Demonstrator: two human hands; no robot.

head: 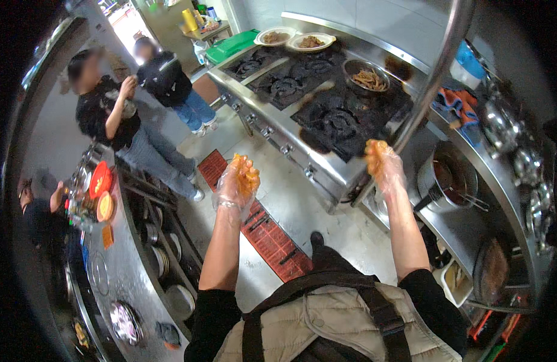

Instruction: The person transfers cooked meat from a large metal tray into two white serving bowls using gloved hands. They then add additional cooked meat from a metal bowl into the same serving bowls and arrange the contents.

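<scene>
My left hand [237, 181] is raised over the floor in a clear plastic glove, its curled fingers coated with orange sauce or paste. My right hand [382, 164], gloved and smeared the same way, is held up beside the front right corner of the gas range [314, 167]. Both hands are well apart from each other. The curled fingers hide the palms, so I cannot tell whether either hand holds anything. A metal pan [368, 77] of brown strips of food sits on a rear burner beyond my right hand.
Two oval plates [274, 37] [311, 42] of brown food rest at the range's back. A pot of dark liquid [446, 174] stands on the right counter. Two people [108, 108] [165, 77] stand left; another is at far left. Red mats [278, 246] cover part of the floor. The left steel counter [120, 267] holds a red basket [101, 180].
</scene>
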